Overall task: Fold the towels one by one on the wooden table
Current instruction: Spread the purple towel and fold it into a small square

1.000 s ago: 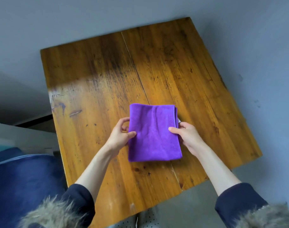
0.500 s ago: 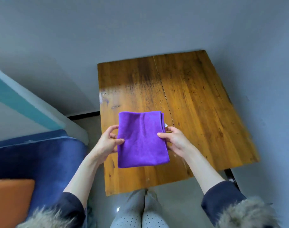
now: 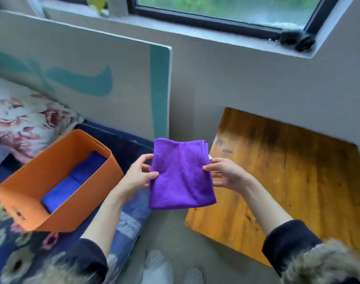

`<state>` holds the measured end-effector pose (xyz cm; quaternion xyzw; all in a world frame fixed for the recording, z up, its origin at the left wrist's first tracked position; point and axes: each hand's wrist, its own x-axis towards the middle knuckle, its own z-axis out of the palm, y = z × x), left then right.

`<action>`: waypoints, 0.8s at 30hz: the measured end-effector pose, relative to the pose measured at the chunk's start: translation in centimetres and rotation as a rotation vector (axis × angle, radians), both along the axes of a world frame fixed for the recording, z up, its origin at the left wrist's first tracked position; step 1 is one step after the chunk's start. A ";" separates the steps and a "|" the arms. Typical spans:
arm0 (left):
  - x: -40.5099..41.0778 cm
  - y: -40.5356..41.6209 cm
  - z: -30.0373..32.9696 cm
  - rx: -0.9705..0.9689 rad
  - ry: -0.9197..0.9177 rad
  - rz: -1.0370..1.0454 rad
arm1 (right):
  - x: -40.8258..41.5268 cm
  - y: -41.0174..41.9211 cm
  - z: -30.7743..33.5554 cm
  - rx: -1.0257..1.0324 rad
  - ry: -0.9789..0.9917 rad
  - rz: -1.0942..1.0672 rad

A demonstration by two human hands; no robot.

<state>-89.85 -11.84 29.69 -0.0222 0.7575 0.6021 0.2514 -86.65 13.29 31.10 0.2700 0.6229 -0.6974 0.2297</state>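
A folded purple towel (image 3: 181,175) hangs in the air between the bed and the wooden table (image 3: 287,181), just left of the table's near-left corner. My left hand (image 3: 139,176) pinches its left edge, thumb on top. My right hand (image 3: 226,174) pinches its right edge, beside a small white tag. The table top is bare wood with dark stains.
An orange bin (image 3: 58,181) stands on the bed at the left with folded blue towels (image 3: 72,183) inside. A white and teal headboard (image 3: 113,85) rises behind it. A floral pillow (image 3: 25,119) lies far left. A window (image 3: 226,9) runs above the wall.
Both hands lifted the folded purple towel off the table and carried it left, past the table's edge toward the bed. My view swung left, bringing the orange bin and headboard into sight.
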 end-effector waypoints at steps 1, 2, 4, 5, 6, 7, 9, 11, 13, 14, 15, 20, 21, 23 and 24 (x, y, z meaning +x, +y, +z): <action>0.0 -1.9 0.1 -0.005 -0.001 0.033 | -0.8 -1.8 0.2 -0.002 0.005 0.047; 0.0 -3.7 0.1 -0.008 -0.005 0.066 | -1.6 -3.5 0.2 -0.002 0.010 0.089; -0.1 -7.3 0.0 -0.004 -0.018 0.133 | -3.4 -7.0 0.2 0.011 0.016 0.161; -0.2 -9.0 -0.2 0.005 -0.025 0.170 | -4.3 -8.7 0.0 0.016 0.017 0.193; -0.3 -10.8 -0.4 0.011 -0.031 0.205 | -5.3 -10.6 -0.2 0.018 0.014 0.222; -0.5 -12.6 -0.5 0.015 -0.037 0.237 | -6.2 -12.5 -0.5 0.020 0.006 0.248; -0.8 -16.2 -0.9 0.040 -0.063 0.307 | -8.0 -16.6 -1.1 0.027 -0.009 0.303; -1.2 -19.8 -1.6 0.068 -0.107 0.385 | -9.8 -20.8 -1.7 0.048 -0.016 0.352; -1.5 -23.8 -2.5 0.056 -0.149 0.470 | -11.9 -25.4 -2.5 0.087 -0.032 0.407; -1.6 -24.8 -2.7 0.042 -0.161 0.502 | -12.4 -26.6 -2.6 0.095 -0.032 0.425; -1.7 -26.4 -3.2 0.028 -0.175 0.547 | -13.2 -28.5 -3.0 0.093 -0.039 0.455; -3.0 -33.2 -6.1 -0.054 -0.201 0.689 | -17.8 -37.0 -5.9 0.102 -0.092 0.604; -3.4 -34.3 -6.9 -0.068 -0.198 0.709 | -18.8 -38.5 -6.7 0.111 -0.097 0.627; -4.6 -36.1 -8.7 -0.113 -0.204 0.761 | -21.0 -41.3 -8.5 0.144 -0.102 0.671; -5.3 -36.8 -9.8 -0.153 -0.214 0.781 | -22.0 -42.6 -9.6 0.164 -0.108 0.690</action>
